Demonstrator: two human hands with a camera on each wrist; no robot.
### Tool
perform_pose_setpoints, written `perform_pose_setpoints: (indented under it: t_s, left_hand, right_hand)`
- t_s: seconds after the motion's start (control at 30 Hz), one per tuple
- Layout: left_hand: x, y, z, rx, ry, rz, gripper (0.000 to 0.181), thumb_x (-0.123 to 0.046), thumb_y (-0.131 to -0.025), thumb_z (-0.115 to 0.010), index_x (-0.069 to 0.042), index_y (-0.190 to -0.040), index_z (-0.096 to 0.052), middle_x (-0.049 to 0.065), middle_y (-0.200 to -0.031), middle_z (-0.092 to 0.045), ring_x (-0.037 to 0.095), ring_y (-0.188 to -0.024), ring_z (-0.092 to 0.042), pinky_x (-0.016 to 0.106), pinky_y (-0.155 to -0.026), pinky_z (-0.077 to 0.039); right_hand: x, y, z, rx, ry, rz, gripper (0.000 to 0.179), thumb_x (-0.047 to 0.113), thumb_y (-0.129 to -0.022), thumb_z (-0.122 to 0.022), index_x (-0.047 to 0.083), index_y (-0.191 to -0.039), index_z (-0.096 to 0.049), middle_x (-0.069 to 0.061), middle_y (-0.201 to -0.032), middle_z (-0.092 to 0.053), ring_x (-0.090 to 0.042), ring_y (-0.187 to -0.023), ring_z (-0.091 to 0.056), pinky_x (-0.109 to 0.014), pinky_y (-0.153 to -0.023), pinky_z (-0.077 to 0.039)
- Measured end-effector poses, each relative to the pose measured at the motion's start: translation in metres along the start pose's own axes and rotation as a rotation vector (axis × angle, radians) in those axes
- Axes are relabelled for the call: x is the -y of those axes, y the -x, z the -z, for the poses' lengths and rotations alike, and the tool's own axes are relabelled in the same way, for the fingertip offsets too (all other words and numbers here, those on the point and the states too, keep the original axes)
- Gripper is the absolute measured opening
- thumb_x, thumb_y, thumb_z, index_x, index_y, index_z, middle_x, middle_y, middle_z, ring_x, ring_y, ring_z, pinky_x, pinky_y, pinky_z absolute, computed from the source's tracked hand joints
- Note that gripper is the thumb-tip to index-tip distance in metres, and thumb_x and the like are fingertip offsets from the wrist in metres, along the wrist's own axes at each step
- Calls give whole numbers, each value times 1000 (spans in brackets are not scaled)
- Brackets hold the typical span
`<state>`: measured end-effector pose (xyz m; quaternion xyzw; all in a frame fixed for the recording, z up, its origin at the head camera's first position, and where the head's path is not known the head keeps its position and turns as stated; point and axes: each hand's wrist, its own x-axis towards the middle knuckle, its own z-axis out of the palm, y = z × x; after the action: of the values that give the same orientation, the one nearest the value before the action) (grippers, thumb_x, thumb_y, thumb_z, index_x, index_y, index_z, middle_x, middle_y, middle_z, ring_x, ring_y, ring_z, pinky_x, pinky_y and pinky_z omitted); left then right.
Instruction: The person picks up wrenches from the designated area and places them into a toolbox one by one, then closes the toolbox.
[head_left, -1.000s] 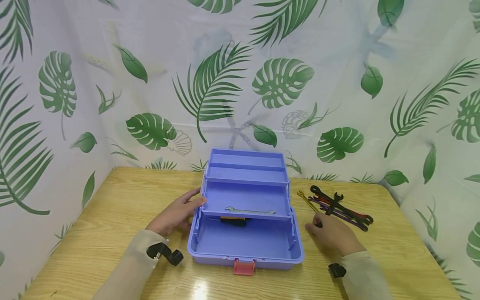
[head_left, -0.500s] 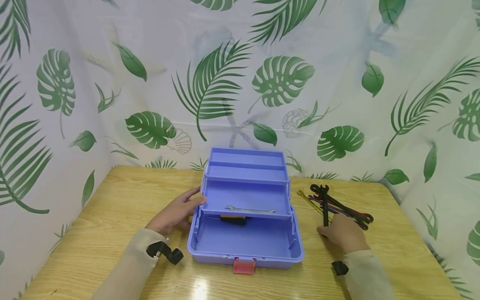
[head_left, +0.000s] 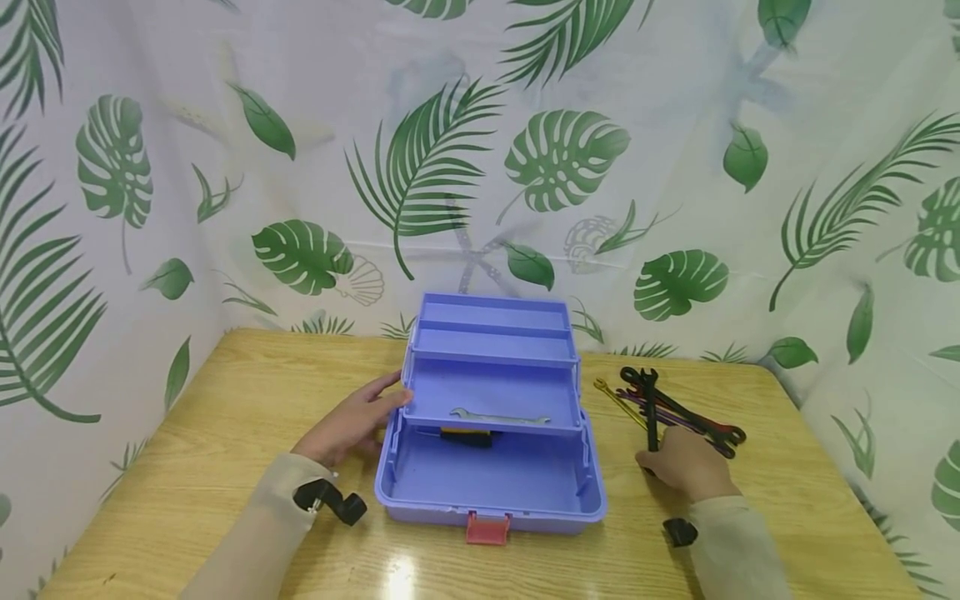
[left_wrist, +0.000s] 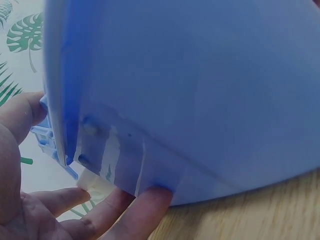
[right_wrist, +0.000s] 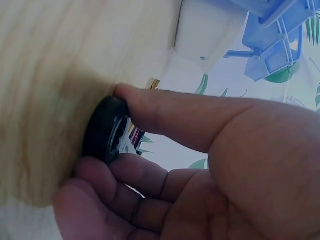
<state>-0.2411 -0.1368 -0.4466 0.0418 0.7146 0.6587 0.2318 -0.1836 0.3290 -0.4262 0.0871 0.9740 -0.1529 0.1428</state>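
A blue-purple toolbox (head_left: 420, 510) stands open mid-table, its tiers of trays raised. My left hand (head_left: 352, 425) grips its left side, the thumb on the edge of the lower tray (head_left: 487, 383). In the left wrist view, the fingers bear against the toolbox wall (left_wrist: 175, 90). To the right of the box, my right hand (head_left: 690, 462) pinches the near end of a black combination wrench (head_left: 651, 412). The right wrist view shows its ring end between thumb and fingers, close against the tabletop. The wrench's far open end overlaps a pile of wrenches.
A yellow wrench (head_left: 617, 400), another black wrench (head_left: 686, 408), and red and purple ones lie crossed at right. A silver wrench (head_left: 501, 417) rests in the lower tray. Beneath it is a black-and-yellow handle (head_left: 468, 437). The red latch (head_left: 487, 529) hangs at the front.
My right hand has shifted slightly right, and the black wrench has swung from a rightward slant to point nearly straight away. My left hand stays on the toolbox.
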Motion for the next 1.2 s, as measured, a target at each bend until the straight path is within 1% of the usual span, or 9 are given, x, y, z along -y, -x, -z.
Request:
perform_pose_setpoints:
  t_s: [0.2, 0.43, 0.73, 0.87, 0.93, 1.0, 1.1, 1.13, 1.2]
  left_hand:
    - [0, -1, 1, 17, 14, -5, 82, -49, -100, -66, -22, -166, -24, 26, -145, -56, 40, -119, -66, 56, -82, -62]
    - [1, 1, 0, 13, 12, -3, 82, -48, -100, -66, -22, -166, -25, 26, -145, -56, 40, -118, -66, 56, -81, -62]
    - [-1, -1, 1, 1, -1, 0, 81, -49, -100, -66, -23, -165, -27, 26, -144, -58, 41, -119, -66, 56, -80, -62]
    - [1, -1, 2, -4, 2, 4, 81, -50, -99, -66, -23, -165, -27, 25, -143, -58, 40, -118, -67, 56, -80, -62]
    - [2, -1, 2, 1, 4, 6, 81, -50, -100, -65, -21, -165, -27, 26, -144, -58, 41, -118, -66, 56, -81, -62]
    - [3, -1, 2, 12, 8, 8, 82, -49, -101, -64, -19, -165, -25, 26, -146, -56, 42, -120, -65, 56, -82, -62]
    - [2, 0, 2, 12, 12, 10, 83, -49, -100, -65, -18, -165, -25, 27, -148, -54, 43, -123, -63, 56, -83, -62]
    - [1, 0, 2, 16, 11, 3, 84, -49, -100, -65, -17, -166, -24, 28, -148, -53, 43, -124, -63, 57, -83, -62]
    - [0, 0, 2, 15, 9, -5, 85, -49, -100, -66, -15, -166, -24, 28, -148, -52, 44, -124, -62, 57, -84, -61]
  right_hand:
    - [5, 4, 4, 9, -1, -21, 41, 34, -95, -68, 11, -64, -54, -1, -61, -47, -15, -54, -45, -27, -49, -33]
    - [5, 3, 0, 44, 12, -47, 38, 34, -97, -66, 8, -71, -56, -4, -66, -52, -16, -57, -49, -27, -50, -37]
    - [3, 2, 1, 24, 1, -37, 38, 33, -96, -66, 9, -69, -55, -4, -64, -53, -17, -55, -50, -27, -49, -37]
    - [1, 2, 0, 18, 0, -45, 36, 34, -94, -64, 7, -72, -56, -6, -67, -54, -20, -58, -52, -30, -51, -40]
    - [-1, 1, 1, 24, 0, -48, 38, 36, -93, -64, 0, -80, -60, -11, -74, -57, -23, -64, -54, -35, -54, -45]
    - [-6, 0, 3, 39, 5, -45, 49, 40, -94, -63, -9, -96, -62, -19, -85, -62, -27, -73, -58, -41, -61, -50]
    - [-12, -2, 9, 40, 0, -33, 67, 44, -96, -61, -19, -119, -55, -30, -104, -63, -34, -86, -60, -51, -74, -54]
    - [-14, -2, 11, 33, 2, -25, 70, 45, -97, -60, -20, -123, -53, -32, -110, -63, -36, -89, -61, -54, -77, -54]
    - [-16, -1, 16, 4, -14, -25, 63, 42, -99, -57, -18, -120, -54, -31, -108, -63, -37, -88, -62, -53, -73, -54]
